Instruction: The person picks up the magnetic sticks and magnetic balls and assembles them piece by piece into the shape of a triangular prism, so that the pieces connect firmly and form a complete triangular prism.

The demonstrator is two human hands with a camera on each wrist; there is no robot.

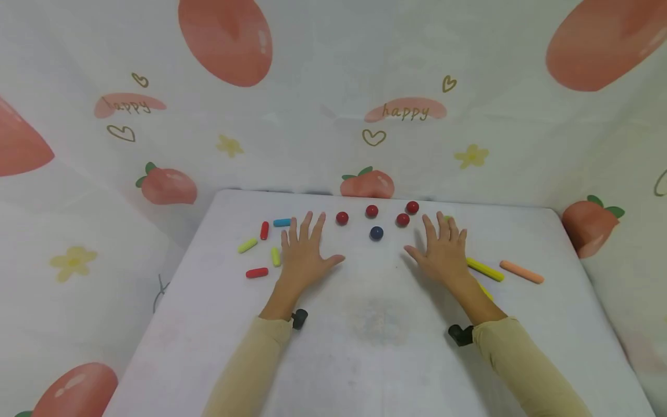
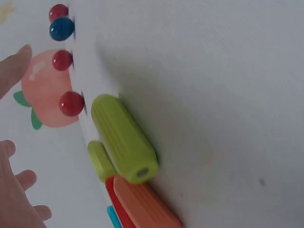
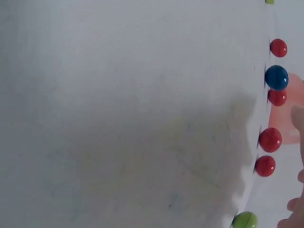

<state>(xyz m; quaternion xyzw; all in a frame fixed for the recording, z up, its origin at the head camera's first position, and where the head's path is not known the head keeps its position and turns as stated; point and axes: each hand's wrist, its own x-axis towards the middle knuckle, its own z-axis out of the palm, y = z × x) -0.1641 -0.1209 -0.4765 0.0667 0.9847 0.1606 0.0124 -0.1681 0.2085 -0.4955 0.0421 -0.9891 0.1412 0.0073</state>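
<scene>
The left hand [image 1: 304, 256] and the right hand [image 1: 444, 255] are both released, with fingers spread above the table [image 1: 359, 370]; neither grasps anything. To the left of the left hand lie five short sticks [image 1: 257, 272], the closest just beside it. To the right of the right hand lie a yellow stick [image 1: 486, 270] and an orange stick [image 1: 522, 271]. Between the hands, at the far side, are four red balls [image 1: 341, 218] and, somewhat nearer, one blue ball [image 1: 376, 233]. In my judgement, the step in hand is a pause without grip. Any next grip would call for lowering one hand and closing its fingers gently, because balls may roll.
</scene>
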